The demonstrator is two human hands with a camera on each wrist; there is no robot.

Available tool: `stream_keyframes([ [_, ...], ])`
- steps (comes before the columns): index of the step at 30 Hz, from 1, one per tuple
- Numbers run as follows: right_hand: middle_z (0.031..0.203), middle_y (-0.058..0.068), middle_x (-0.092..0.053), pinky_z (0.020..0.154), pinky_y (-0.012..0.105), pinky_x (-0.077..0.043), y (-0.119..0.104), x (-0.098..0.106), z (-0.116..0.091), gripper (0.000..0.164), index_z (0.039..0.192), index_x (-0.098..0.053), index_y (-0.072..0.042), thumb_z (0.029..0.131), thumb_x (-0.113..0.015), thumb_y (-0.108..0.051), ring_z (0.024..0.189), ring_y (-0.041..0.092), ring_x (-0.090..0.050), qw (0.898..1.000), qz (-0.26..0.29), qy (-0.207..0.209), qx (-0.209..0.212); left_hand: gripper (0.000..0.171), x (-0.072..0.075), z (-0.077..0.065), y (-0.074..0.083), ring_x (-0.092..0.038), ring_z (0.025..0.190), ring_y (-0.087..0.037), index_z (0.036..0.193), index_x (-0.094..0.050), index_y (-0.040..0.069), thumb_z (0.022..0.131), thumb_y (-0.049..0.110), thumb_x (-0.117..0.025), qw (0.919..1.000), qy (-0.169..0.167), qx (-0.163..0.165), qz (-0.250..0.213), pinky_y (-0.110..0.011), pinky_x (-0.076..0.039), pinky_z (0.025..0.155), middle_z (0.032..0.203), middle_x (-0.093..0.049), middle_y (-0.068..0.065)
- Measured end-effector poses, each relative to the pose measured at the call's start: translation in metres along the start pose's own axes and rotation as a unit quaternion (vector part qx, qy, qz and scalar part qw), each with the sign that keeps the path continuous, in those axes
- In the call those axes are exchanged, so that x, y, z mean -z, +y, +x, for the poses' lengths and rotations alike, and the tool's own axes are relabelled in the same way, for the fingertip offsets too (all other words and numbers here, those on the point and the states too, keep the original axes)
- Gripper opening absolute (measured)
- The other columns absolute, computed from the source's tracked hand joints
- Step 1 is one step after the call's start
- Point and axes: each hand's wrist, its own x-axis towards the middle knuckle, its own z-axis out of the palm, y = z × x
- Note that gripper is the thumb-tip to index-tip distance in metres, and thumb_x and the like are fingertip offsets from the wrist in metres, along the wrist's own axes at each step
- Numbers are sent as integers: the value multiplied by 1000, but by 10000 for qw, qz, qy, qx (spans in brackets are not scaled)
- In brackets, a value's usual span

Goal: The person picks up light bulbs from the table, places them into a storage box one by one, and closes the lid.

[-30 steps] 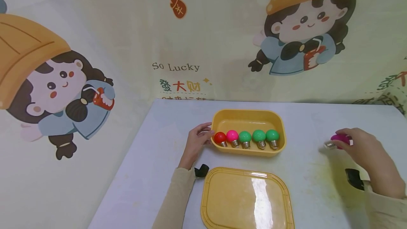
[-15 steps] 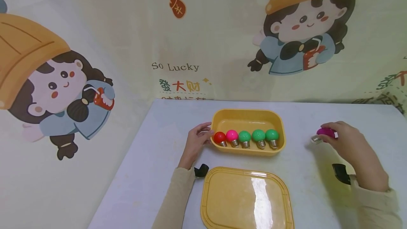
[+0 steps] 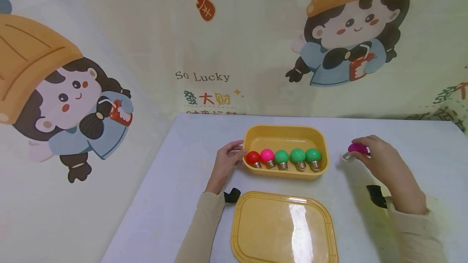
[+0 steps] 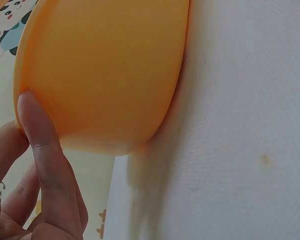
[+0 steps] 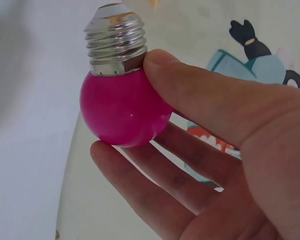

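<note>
A pink light bulb (image 5: 125, 107) with a silver screw base is pinched between the thumb and fingers of my right hand (image 3: 384, 161). It is held above the table, right of the yellow container (image 3: 285, 131), with its base tilted toward the left. Inside the container, along its near side, lie a red bulb (image 3: 253, 158), a pink bulb (image 3: 267, 156) and several green bulbs (image 3: 297, 156). My left hand (image 3: 226, 163) rests against the container's left end. In the left wrist view, the thumb (image 4: 42, 135) lies on its outer wall near the rim.
A yellow lid (image 3: 274, 230) lies flat on the white table (image 3: 172, 198), nearer to me than the container. Behind the table hangs a printed cloth (image 3: 256, 44) with cartoon figures. A black strap end (image 3: 376, 196) sticks out at my right wrist.
My right hand has moved left toward the container with the pink bulb in its grip. My left hand and the container have stayed in place.
</note>
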Motion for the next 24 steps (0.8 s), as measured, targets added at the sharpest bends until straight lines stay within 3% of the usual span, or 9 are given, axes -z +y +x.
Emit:
stream_keyframes([
  [4, 110, 32, -60, 81, 62, -53, -7, -4, 2, 36, 112, -65, 10, 83, -78, -5, 94, 46, -59, 9996, 8, 174, 239, 43, -1, -1, 1, -65, 87, -18, 135, -58, 2, 94, 11, -68, 9999, 50, -7, 105, -35, -60, 81, 116, -62, -13],
  [11, 108, 28, -61, 82, 62, -53, -20, -8, 6, 34, 111, -66, 8, 80, -79, 0, 96, 45, -60, 9968, 56, 452, 654, 40, 1, 18, -29, -66, 87, -20, 130, -64, 12, 92, 18, -72, 9996, 208, -173, 43, -28, -60, 73, 115, -62, -13],
  [15, 109, 27, -62, 83, 63, -52, -25, -9, 9, 35, 111, -66, 8, 79, -79, 2, 99, 45, -59, 9944, 80, 591, 868, 39, 1, 17, -30, -66, 86, -19, 129, -64, 12, 92, 17, -72, 9996, 212, -197, 21, -27, -60, 72, 115, -63, -12],
  [24, 113, 28, -60, 85, 62, -52, -35, -8, 16, 39, 114, -64, 8, 78, -78, 6, 104, 45, -57, 9950, 11, 462, 891, 42, 2, 19, -31, -66, 84, -18, 131, -63, 11, 92, 18, -73, 9996, 178, -223, 43, -33, -61, 77, 115, -62, -13],
])
